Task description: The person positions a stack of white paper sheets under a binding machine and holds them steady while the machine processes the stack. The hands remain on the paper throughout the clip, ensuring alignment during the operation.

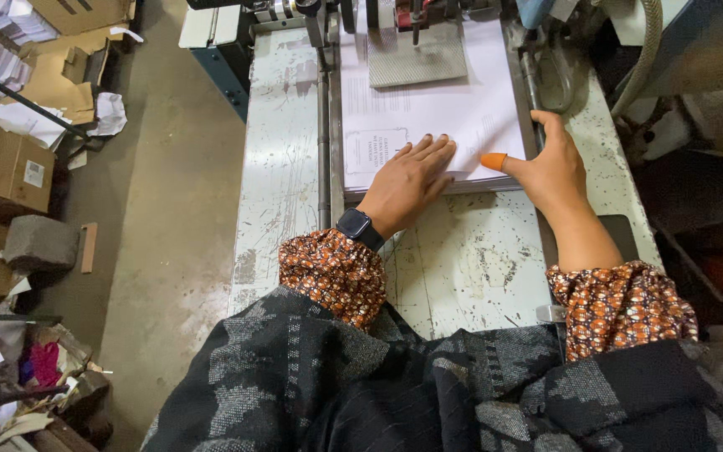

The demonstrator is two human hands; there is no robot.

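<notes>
Standing under everything was a worn white table, and the paper stack lay on it. The left hand pressed flat on the stack's near edge, fingers open. The right hand touched its right corner, fingers spread.

two hands, one paper stack, one watch, one thumb cot.

We look down from a single head-worn camera, close over our own forearms, facing forward across the worn metal table toward the machine's far end. The workshop floor fills our left edge.
</notes>
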